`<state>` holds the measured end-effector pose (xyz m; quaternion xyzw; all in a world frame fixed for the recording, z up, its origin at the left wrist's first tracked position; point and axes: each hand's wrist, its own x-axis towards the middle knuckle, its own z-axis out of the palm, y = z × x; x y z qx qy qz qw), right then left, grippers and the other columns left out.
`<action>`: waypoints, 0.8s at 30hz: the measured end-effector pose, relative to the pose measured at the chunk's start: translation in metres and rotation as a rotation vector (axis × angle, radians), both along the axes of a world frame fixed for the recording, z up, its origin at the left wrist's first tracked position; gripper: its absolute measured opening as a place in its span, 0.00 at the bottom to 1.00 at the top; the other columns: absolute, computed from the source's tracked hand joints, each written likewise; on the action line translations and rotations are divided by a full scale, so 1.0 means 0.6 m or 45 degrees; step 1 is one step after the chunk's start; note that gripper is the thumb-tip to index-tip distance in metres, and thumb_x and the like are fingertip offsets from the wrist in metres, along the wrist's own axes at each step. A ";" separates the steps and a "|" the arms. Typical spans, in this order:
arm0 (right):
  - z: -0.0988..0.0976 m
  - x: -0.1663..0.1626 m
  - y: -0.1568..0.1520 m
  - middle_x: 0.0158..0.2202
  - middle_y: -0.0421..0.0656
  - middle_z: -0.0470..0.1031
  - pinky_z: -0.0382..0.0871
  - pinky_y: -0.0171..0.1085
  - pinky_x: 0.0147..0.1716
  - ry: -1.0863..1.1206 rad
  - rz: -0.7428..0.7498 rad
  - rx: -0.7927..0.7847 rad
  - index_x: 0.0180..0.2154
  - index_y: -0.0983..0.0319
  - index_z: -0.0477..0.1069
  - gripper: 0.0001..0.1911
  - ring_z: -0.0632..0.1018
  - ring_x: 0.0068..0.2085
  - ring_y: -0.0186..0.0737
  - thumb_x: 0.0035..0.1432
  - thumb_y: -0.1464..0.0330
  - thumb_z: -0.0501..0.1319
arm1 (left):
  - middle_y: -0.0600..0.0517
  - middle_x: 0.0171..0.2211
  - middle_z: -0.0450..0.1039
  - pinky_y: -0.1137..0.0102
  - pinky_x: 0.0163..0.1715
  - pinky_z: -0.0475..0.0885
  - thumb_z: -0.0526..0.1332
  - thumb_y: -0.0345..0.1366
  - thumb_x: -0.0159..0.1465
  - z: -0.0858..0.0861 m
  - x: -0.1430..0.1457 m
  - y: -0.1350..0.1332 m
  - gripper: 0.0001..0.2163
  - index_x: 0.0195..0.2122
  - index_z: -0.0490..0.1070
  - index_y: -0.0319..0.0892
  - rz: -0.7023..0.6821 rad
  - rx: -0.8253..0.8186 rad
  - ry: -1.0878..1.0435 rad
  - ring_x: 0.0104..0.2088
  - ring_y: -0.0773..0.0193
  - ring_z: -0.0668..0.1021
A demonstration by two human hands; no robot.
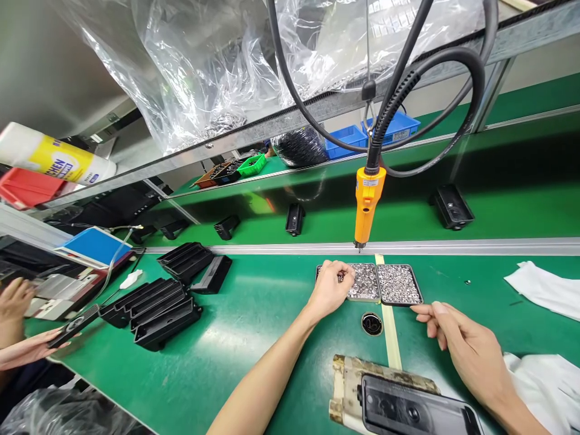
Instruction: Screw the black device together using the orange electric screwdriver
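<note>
My left hand (333,287) reaches into the left of two small black trays (366,281) filled with tiny silver screws, its fingers pinched together over the screws. Whether a screw sits between the fingers is hidden. My right hand (457,338) rests on the green mat with fingers loosely extended, touching the near right corner of the second screw tray (399,284) and holding nothing. A black plastic housing (414,411) lies on a worn taped jig (347,377) at the near edge. An orange electric screwdriver (368,202) hangs on a cable above the trays.
Several black ribbed housings (156,305) are stacked to the left. Another person's hands (18,326) hold a black part at the far left. White cloths (541,290) lie on the right. A round hole (372,324) sits in the mat. Black parts (451,206) ride the conveyor behind.
</note>
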<state>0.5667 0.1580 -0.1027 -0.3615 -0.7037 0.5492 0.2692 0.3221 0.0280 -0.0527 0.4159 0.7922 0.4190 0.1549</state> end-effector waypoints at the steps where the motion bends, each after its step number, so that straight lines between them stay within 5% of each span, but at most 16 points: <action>1: 0.000 -0.001 0.000 0.35 0.44 0.78 0.69 0.37 0.31 -0.001 0.004 0.002 0.40 0.58 0.83 0.33 0.75 0.33 0.40 0.65 0.38 0.57 | 0.51 0.36 0.79 0.63 0.49 0.67 0.60 0.35 0.69 0.001 0.001 0.000 0.08 0.35 0.77 0.44 -0.019 0.002 0.017 0.45 0.55 0.73; 19: -0.002 -0.002 0.000 0.34 0.46 0.78 0.70 0.36 0.31 0.014 0.062 0.048 0.30 0.58 0.78 0.30 0.80 0.42 0.45 0.67 0.41 0.57 | 0.52 0.37 0.80 0.64 0.46 0.68 0.60 0.34 0.71 0.012 0.006 -0.002 0.07 0.37 0.76 0.44 -0.184 0.044 0.090 0.44 0.56 0.74; 24: 0.006 -0.003 0.000 0.31 0.45 0.77 0.68 0.37 0.29 0.018 0.050 0.061 0.34 0.58 0.81 0.31 0.79 0.37 0.44 0.68 0.40 0.56 | 0.51 0.38 0.79 0.62 0.50 0.69 0.59 0.33 0.72 0.046 0.033 -0.032 0.07 0.38 0.75 0.44 -0.220 0.133 0.125 0.45 0.57 0.74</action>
